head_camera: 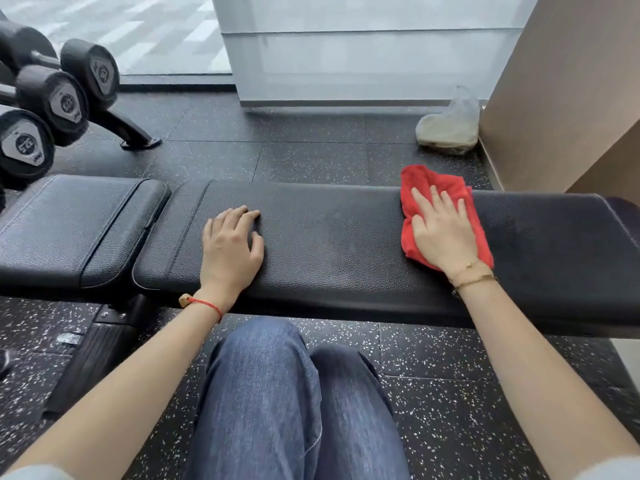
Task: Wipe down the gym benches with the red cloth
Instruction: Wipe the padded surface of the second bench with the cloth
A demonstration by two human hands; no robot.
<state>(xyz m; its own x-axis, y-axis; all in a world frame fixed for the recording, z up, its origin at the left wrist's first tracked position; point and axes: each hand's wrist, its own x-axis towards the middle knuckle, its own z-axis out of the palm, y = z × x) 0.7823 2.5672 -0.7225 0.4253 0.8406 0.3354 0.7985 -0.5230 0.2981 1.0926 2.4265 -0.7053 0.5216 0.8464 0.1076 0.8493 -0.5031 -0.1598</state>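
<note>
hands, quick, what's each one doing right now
Left hand: open, resting on the bench, holding nothing.
Right hand: open, fingers flat, pressing the red cloth onto the bench.

The black bench pad [329, 237] carries a red cloth [440, 188] and both hands.

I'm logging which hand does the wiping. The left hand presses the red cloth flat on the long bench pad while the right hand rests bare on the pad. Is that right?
Not quite: the hands are swapped. In the head view the right hand presses the red cloth flat on the long bench pad, while the left hand rests bare on the pad.
</note>
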